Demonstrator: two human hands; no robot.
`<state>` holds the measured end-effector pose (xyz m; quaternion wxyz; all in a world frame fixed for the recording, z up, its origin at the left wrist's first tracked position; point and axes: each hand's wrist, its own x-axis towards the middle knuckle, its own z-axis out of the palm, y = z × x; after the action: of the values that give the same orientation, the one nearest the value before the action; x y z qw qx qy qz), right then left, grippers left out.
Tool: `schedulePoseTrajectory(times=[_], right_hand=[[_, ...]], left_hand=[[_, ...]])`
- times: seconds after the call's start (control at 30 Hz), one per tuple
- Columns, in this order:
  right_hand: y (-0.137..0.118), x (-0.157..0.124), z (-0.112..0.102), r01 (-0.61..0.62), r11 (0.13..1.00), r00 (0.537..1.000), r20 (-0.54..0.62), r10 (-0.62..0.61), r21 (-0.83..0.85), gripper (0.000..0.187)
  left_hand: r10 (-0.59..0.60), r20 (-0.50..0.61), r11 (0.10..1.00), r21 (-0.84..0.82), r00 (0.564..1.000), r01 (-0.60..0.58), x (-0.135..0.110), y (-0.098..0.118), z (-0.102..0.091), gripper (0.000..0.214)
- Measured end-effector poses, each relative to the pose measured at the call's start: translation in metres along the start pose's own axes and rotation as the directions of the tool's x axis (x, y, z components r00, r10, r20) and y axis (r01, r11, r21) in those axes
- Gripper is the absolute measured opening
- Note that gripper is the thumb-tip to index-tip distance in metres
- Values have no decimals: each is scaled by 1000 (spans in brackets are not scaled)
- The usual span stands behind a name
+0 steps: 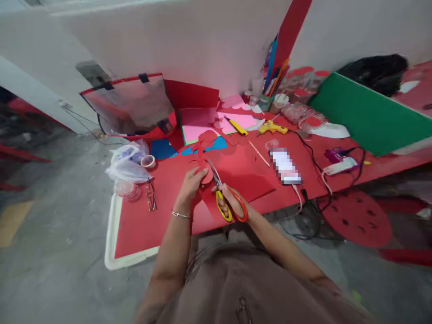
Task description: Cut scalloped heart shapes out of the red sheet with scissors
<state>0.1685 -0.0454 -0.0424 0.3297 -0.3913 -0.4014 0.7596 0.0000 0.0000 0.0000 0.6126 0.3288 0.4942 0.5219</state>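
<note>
My left hand (191, 183) grips a small round piece of red paper (208, 175) between thumb and fingers, near the middle of the table. In my right hand (232, 202) is a pair of scissors (224, 198) with one yellow and one red-orange handle loop. Its metal blades point up and left, right beside the paper's edge. Curled red paper scraps (204, 143) hang or lie just beyond my left fingers; which of them are joined to the held piece, I cannot tell. Below my hands lies a larger red sheet (246, 180).
Past my hands lie a yellow cutter knife (236, 126), pink sheets (199, 123) and a yellow glue gun (272, 128). A phone (286, 167) with a cable sits to the right, before a green board (374, 112). Eyeglasses (150, 195) and a plastic bag (126, 164) are at left.
</note>
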Motion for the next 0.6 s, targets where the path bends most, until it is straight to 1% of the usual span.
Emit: schedulePoseTrajectory(times=[0.2,0.33,0.43,0.6], right_hand=[[1,0,0,5,1000,1000,-7,-5,4,74],[3,-2,-1,13,1000,1000,0,-13,9,71],[4,-3,-2,17,1000,1000,-2,-17,8,69],[7,-3,-3,37,999,999,18,-37,6,68]], left_hand=[[4,41,1000,17,999,-5,4,-6,-7,33],[-15,44,999,52,999,13,8,-10,-14,33],[-22,53,999,46,998,19,11,-12,-17,33],[-29,92,998,55,995,24,13,-15,-22,32]])
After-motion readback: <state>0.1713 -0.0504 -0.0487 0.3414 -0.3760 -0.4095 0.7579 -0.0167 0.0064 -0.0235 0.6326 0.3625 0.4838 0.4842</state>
